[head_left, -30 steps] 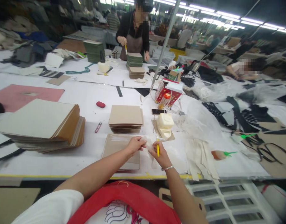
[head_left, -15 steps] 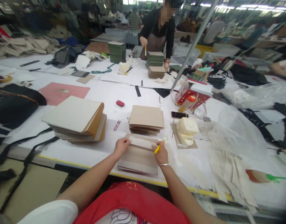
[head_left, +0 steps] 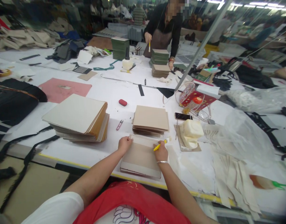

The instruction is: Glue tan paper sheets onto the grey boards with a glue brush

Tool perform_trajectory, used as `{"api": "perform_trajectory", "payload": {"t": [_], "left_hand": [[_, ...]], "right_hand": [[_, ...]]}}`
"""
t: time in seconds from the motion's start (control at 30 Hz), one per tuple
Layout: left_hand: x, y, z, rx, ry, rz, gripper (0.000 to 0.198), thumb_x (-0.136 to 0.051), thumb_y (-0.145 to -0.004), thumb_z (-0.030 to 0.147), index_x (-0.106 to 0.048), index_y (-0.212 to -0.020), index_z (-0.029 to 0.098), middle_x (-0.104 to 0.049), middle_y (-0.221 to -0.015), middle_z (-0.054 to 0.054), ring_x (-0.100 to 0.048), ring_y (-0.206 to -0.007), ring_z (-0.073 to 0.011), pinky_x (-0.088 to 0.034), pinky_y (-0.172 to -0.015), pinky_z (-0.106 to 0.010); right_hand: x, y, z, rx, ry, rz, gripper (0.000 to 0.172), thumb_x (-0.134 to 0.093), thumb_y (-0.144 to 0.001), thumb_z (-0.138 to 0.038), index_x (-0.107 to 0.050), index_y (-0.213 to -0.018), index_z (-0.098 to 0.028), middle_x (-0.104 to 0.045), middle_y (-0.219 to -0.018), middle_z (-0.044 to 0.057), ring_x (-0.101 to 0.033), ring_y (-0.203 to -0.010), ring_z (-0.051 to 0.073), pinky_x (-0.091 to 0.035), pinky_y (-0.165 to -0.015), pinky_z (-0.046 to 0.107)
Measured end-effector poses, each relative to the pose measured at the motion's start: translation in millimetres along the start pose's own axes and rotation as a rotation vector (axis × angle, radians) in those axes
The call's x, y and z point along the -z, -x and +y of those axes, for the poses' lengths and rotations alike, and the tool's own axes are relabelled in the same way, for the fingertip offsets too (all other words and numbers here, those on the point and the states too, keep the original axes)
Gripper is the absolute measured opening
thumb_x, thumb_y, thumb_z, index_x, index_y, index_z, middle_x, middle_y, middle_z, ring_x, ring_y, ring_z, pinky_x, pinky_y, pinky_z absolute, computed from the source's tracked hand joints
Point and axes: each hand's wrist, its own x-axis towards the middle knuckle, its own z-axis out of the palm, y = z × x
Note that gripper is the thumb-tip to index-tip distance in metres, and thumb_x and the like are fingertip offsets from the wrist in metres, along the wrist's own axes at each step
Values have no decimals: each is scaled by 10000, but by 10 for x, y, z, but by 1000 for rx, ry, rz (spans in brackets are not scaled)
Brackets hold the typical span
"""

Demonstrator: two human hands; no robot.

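So the flat tan cardboard panel [head_left: 141,158] lies at the near tabletop [head_left: 86,152] edge, long axis left-right. My left hand [head_left: 124,144] presses its far-left corner, fingers flat; right hand [head_left: 161,153], at the far-right corner, grips a yellow-handled brush [head_left: 161,144].

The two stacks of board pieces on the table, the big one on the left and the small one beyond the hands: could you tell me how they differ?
The left stack is wider and taller, and its pale top piece lies tilted, while the small stack is low and lies flat with a tan top. The left stack stands apart from both hands; the small stack sits right behind the piece under the left hand and right hand. Both are flat squarish boards on the white table.
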Motion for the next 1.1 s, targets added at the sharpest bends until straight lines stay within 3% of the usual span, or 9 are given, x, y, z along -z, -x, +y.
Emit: {"api": "perform_trajectory", "payload": {"t": [0.57,0.67,0.73,0.83,0.9,0.97,1.03,1.1], "left_hand": [[-59,-24,34,3,-166,-8,309,-440,-759,419,-578,-641,169,-604,-637,-37,-542,-626,-163,-304,-534,-243],[11,-18,52,14,-226,-24,299,-450,-765,425,-574,-678,168,-603,-660,-41,-553,-648,-172,-334,-553,-250],[73,19,70,-11,-295,46,285,-452,-775,423,-571,-769,164,-608,-737,-55,-561,-697,-185,-367,-590,-264],[86,137,126,-257,-399,172,298,-398,-826,365,-534,-986,152,-590,-969,-102,-540,-904,-207,-396,-749,-310],[9,237,172,-551,-462,125,366,-379,-841,357,-474,-1132,155,-516,-1166,-120,-444,-1100,-220,-332,-904,-358],[-101,331,193,-777,-533,6,491,-400,-821,437,-402,-1235,172,-399,-1315,-114,-313,-1227,-241,-220,-1001,-417],[-172,408,165,-818,-612,-69,637,-403,-781,546,-347,-1289,166,-299,-1385,-122,-227,-1275,-271,-144,-1027,-467],[-139,476,88,-724,-680,-67,722,-390,-757,599,-328,-1305,134,-257,-1400,-151,-206,-1283,-293,-135,-1025,-490]], "right_hand": [[25,-30,-60,-29,132,-104,244,-441,-844,-358,-428,-1026,-196,-578,-738,8,-521,-612,118,-242,-519,228],[53,-37,-6,38,165,-42,274,-456,-833,-350,-430,-1052,-188,-576,-802,36,-524,-648,135,-268,-528,233],[76,-36,65,104,183,57,300,-459,-826,-343,-436,-1070,-170,-565,-836,63,-523,-695,159,-304,-556,244],[70,3,147,295,161,178,271,-425,-838,-310,-465,-1048,-142,-546,-808,78,-506,-750,187,-357,-645,280],[27,61,152,451,130,195,255,-400,-843,-262,-470,-1053,-136,-542,-809,79,-496,-775,194,-373,-698,307],[-32,129,128,562,121,166,260,-390,-830,-192,-468,-1071,-135,-545,-835,85,-492,-807,198,-382,-730,326],[-78,187,116,618,135,124,278,-387,-804,-130,-478,-1067,-134,-550,-857,93,-491,-850,206,-388,-756,339],[-96,214,147,644,139,102,284,-383,-787,-102,-490,-1048,-133,-556,-880,103,-494,-876,213,-397,-764,345]]}}
